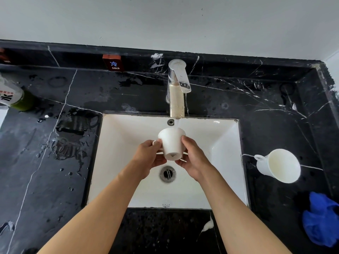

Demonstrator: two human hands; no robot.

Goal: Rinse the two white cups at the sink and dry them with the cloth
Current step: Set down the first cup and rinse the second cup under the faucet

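Note:
Over the white sink [225,143] I hold a white cup [171,143] tilted away from me, its base toward the camera and its mouth under the faucet [177,88]. A thin stream of water runs from the spout into it. My left hand [149,155] grips the cup's left side by the handle, and my right hand [192,158] holds its right side and base. The second white cup [278,165] lies on its side on the black counter right of the sink, mouth toward me. A crumpled blue cloth [321,219] lies at the counter's right front.
The black marble counter [55,180] left of the sink has puddles and drops. A green bottle with a white label [14,96] lies at the far left. A red COLD sign [112,63] stands on the back ledge. The drain [167,174] is open.

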